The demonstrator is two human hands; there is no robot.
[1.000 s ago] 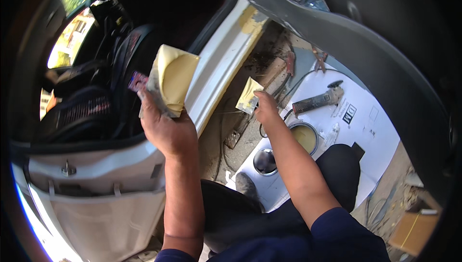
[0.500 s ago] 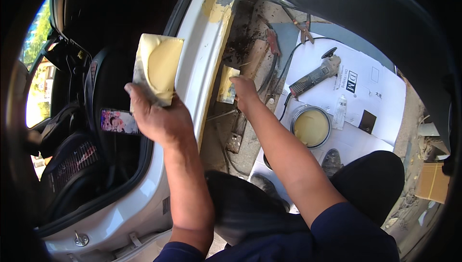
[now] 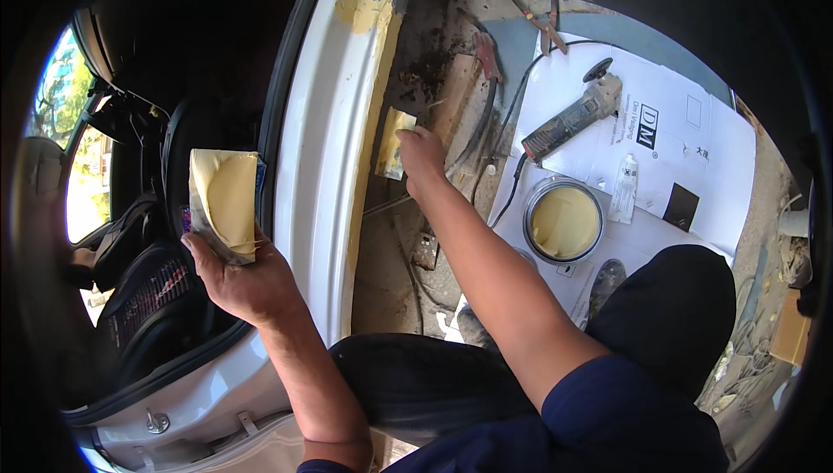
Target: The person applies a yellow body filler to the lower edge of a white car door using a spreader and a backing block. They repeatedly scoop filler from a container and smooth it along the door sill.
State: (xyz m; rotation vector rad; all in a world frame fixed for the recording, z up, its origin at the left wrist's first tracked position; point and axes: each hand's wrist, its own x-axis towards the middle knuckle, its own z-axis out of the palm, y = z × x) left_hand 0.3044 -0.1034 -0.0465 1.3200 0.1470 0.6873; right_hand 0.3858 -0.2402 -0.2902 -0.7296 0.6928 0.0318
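My left hand (image 3: 243, 282) holds a broad spreader (image 3: 223, 200) loaded with smooth yellow filler, over the car's dark open interior (image 3: 147, 56). Behind it, a phone is mostly hidden. My right hand (image 3: 421, 160) grips a smaller filler-smeared spreader (image 3: 390, 150) along the edge of a white car sill (image 3: 311, 134); I cannot tell if the blade touches it. The sill has a yellow and grey patch (image 3: 356, 6) near its top. An open tin of pale yellow filler (image 3: 565, 234) stands on a printed white cardboard sheet (image 3: 724, 187), beside a white tube (image 3: 623, 191).
An angle grinder (image 3: 568, 121) with its cord lies on the cardboard. Behind are a red clamp (image 3: 486, 56), another clamp with rusty handles (image 3: 545, 35) and cables. Brown cardboard (image 3: 790, 325) is at the far right. A dark curved panel overhangs the top and right, and my knees are below.
My left hand with the loaded spreader has moved down and left. My right hand has moved up and left to the sill's edge. The whole view has shifted, showing more floor and tin.
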